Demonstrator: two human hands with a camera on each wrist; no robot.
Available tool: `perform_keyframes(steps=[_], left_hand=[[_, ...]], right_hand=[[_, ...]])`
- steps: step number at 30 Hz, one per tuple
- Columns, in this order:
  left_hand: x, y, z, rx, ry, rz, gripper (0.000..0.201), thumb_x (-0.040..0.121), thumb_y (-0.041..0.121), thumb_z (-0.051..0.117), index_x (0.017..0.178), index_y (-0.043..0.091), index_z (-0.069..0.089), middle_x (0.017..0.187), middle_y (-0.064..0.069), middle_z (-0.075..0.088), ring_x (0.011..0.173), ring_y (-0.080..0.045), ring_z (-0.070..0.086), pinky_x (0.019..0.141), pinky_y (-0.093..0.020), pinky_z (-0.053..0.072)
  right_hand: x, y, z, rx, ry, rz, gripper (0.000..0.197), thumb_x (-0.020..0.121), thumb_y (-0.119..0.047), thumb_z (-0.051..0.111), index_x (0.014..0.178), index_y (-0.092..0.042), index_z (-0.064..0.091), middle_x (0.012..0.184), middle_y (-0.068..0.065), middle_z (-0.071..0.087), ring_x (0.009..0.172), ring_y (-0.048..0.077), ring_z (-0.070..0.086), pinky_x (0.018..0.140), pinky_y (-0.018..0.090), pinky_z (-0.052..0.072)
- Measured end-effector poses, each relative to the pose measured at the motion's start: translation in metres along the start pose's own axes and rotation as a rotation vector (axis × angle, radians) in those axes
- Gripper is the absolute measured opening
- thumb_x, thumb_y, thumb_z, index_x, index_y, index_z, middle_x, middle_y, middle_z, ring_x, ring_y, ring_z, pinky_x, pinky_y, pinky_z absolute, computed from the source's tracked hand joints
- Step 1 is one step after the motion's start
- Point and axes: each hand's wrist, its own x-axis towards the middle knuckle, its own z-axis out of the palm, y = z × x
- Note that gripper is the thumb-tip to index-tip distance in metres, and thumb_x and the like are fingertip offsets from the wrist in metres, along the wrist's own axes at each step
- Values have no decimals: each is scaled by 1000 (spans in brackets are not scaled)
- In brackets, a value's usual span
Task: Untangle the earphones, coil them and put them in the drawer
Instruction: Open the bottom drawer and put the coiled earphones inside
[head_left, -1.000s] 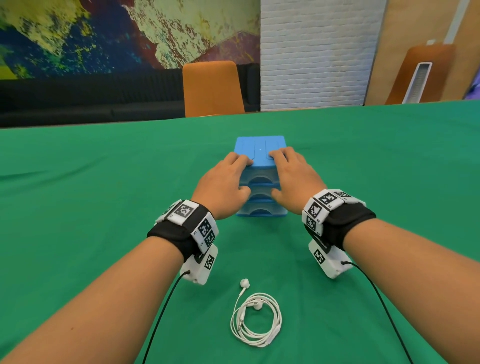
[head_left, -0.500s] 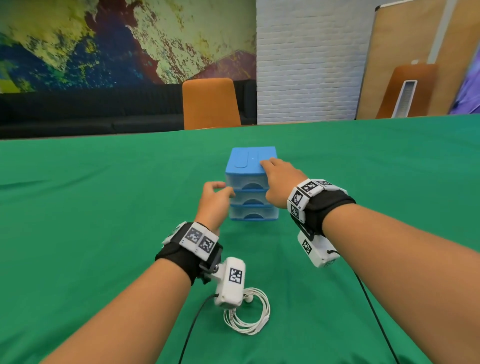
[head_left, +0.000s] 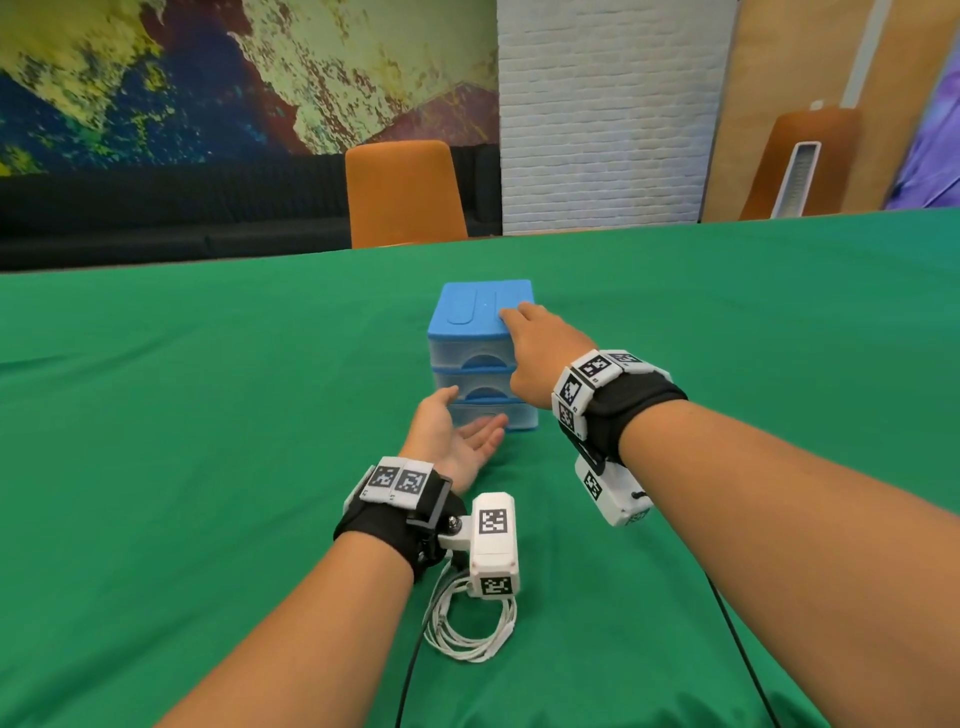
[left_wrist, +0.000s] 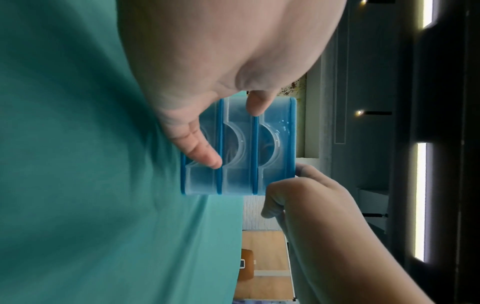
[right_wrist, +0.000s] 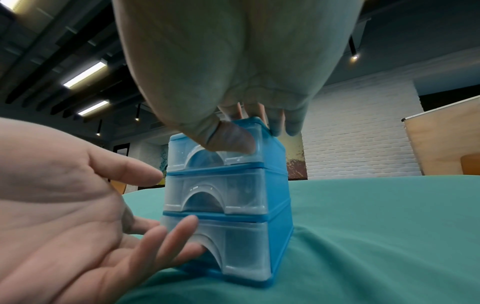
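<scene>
A small blue drawer unit (head_left: 478, 312) with three translucent drawers, all pushed in, stands mid-table. My right hand (head_left: 519, 332) holds its top right corner, fingers curled over the lid and thumb (right_wrist: 233, 142) pressed on the top drawer's front. My left hand (head_left: 475, 415) lies palm up in front of the unit with straight fingers, the fingertips (right_wrist: 191, 223) at the arched handle of the bottom drawer (right_wrist: 241, 242). The white earphones (head_left: 467, 639) lie coiled on the cloth near me, partly hidden under the left wrist camera.
A green cloth (head_left: 208, 467) covers the whole table. An orange chair (head_left: 402, 192) stands behind the far edge. Black wrist-camera cables (head_left: 737, 649) trail toward me beside both forearms.
My left hand left the unit's top, dropped down its front and turned palm up at the bottom drawer. The right hand stayed on the top.
</scene>
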Motion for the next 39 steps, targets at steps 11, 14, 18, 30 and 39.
perform_keyframes(steps=[11, 14, 18, 30, 39], left_hand=[[-47, -19, -21, 10, -26, -43, 42, 104, 39, 42, 132, 8, 37, 137, -24, 49, 98, -32, 64, 69, -36, 51], [-65, -18, -20, 33, -19, -37, 21, 106, 36, 40, 114, 20, 29, 138, -26, 49, 111, -38, 61, 75, -37, 51], [-62, -15, -25, 118, 8, -67, 31, 104, 41, 40, 109, 12, 47, 132, -25, 54, 107, -37, 65, 74, -39, 54], [-68, 4, -38, 438, 12, -93, 57, 100, 51, 42, 134, 5, 48, 100, -15, 64, 53, -20, 61, 42, -25, 50], [-74, 30, -37, 893, -29, 377, 20, 100, 18, 52, 117, 16, 61, 83, -5, 64, 49, -15, 51, 49, -22, 38]], right_hand=[[1, -3, -3, -1, -15, 0, 54, 86, -18, 58, 137, -13, 41, 127, 9, 48, 118, 31, 49, 93, 46, 50], [-1, -5, -6, -9, -35, 10, 55, 87, -17, 58, 138, -14, 40, 128, 9, 48, 117, 31, 50, 94, 47, 50], [-3, -5, -9, -4, -56, 20, 60, 86, -16, 58, 142, -15, 37, 135, 9, 46, 120, 32, 50, 96, 50, 50], [-33, -9, -17, 76, 24, -36, 79, 84, -8, 55, 155, -23, 23, 161, 4, 22, 144, 31, 29, 112, 55, 31], [-119, -50, -22, 150, -505, -562, 16, 80, -32, 77, 91, -22, 73, 80, -10, 71, 70, 5, 62, 70, 24, 51]])
